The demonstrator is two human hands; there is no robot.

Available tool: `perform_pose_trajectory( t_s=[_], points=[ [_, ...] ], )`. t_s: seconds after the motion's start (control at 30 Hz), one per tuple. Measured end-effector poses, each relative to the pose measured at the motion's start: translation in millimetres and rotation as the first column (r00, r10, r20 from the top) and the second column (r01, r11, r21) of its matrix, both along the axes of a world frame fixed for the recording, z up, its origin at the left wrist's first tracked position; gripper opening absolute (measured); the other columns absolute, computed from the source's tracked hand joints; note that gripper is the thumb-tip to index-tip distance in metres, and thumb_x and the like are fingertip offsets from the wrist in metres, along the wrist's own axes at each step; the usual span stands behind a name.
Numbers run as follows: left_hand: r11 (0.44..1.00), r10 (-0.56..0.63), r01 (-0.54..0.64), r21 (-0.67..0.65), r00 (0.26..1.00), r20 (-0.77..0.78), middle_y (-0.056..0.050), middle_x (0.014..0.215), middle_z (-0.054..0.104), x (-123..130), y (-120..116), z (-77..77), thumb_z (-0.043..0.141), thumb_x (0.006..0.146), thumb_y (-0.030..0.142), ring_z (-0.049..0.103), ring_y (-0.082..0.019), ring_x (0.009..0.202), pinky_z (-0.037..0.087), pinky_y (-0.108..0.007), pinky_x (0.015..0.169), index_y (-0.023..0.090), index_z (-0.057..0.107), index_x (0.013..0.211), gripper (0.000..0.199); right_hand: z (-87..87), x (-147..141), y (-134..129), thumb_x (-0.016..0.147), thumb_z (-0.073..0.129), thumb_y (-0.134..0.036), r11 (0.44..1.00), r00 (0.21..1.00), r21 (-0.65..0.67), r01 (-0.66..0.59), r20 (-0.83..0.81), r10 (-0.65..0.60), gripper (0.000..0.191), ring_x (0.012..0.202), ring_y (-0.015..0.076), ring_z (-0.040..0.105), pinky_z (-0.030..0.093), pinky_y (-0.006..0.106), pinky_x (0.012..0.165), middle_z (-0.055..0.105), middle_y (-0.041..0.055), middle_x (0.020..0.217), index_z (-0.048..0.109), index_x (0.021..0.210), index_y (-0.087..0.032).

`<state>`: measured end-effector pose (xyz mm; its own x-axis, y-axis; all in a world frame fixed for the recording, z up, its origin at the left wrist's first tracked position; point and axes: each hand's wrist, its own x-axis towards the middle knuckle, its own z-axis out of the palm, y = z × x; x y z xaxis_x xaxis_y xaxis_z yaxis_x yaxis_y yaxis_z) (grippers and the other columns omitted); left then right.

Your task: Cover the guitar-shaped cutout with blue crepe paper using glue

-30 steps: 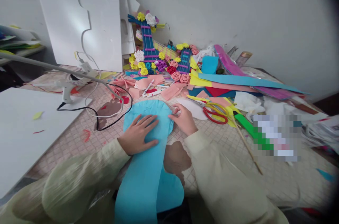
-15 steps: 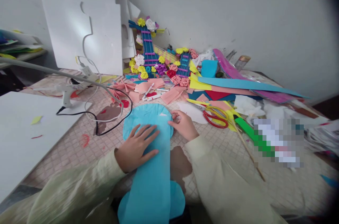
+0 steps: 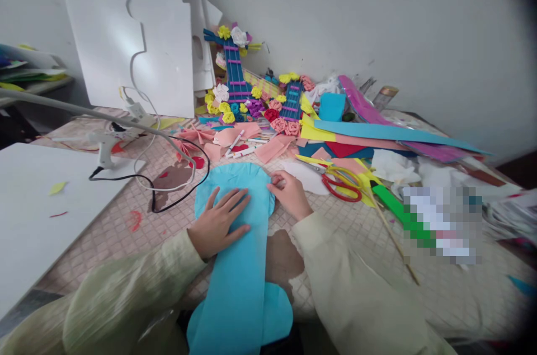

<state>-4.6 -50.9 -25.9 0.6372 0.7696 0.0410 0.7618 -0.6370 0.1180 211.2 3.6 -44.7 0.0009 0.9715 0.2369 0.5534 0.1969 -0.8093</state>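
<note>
A long strip of light blue crepe paper (image 3: 241, 282) runs from the front table edge up over a rounded blue paper-covered shape (image 3: 235, 173). My left hand (image 3: 222, 218) lies flat on the strip with its fingers spread, pressing the paper down. At the upper right edge of the shape my right hand (image 3: 290, 195) has thumb and forefinger pinched together on the paper's edge. A second rounded blue piece (image 3: 277, 310) shows beneath the strip near my body. What lies under the blue paper is hidden.
Red-and-yellow scissors (image 3: 342, 181) and a green-handled cutter (image 3: 392, 207) lie to the right, with a thin wooden stick (image 3: 394, 243). A glue gun (image 3: 104, 151) with a black cord stands left, near a white board (image 3: 37, 221). Decorated paper guitars (image 3: 237, 72) lean at the back.
The strip's upper end has shifted slightly and now covers a small white patch that showed near its top. My right hand has moved a little upward and left along the edge.
</note>
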Motion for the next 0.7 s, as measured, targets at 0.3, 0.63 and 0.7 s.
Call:
perform_pose_trajectory(
  t_s=[0.3, 0.63, 0.7],
  points=[
    [0.999, -0.029, 0.029, 0.012, 1.0, 0.008, -0.005, 0.147, 0.022, -1, 3, -0.4, 0.029, 0.083, 0.059, 0.021, -0.027, 0.133, 0.001, -0.055, 0.106, 0.023, 0.021, 0.139, 0.067, 11.8, -4, -9, 0.07, 0.062, -0.031, 0.992, 0.994, 0.063, -0.106, 0.032, 0.104, 0.032, 0.066, 0.0138, 0.054, 0.046, 0.029, 0.069, 0.057, 0.0033, 0.085, 0.057, 0.099, -0.018],
    [1.0, -0.023, 0.023, 0.002, 1.0, 0.005, -0.007, 0.147, 0.021, 0, 1, -1.2, 0.028, 0.082, 0.062, 0.019, -0.028, 0.133, 0.001, -0.057, 0.106, 0.021, 0.021, 0.14, 0.071, 17.6, -7, -31, 0.055, 0.074, -0.05, 0.931, 0.826, -0.065, -0.359, 0.443, 0.349, 0.076, 0.109, 0.0294, 0.039, 0.031, 0.047, 0.091, 0.042, 0.0095, 0.119, 0.048, 0.122, -0.027],
    [1.0, -0.025, 0.024, 0.009, 1.0, 0.015, -0.007, 0.147, 0.022, 0, 1, -2.5, 0.029, 0.081, 0.062, 0.019, -0.029, 0.133, 0.001, -0.057, 0.106, 0.021, 0.02, 0.14, 0.072, 18.5, -7, -31, 0.054, 0.074, -0.051, 0.926, 0.812, -0.072, -0.372, 0.458, 0.362, 0.077, 0.109, 0.0294, 0.039, 0.03, 0.048, 0.092, 0.041, 0.0096, 0.12, 0.047, 0.123, -0.027]
  ],
)
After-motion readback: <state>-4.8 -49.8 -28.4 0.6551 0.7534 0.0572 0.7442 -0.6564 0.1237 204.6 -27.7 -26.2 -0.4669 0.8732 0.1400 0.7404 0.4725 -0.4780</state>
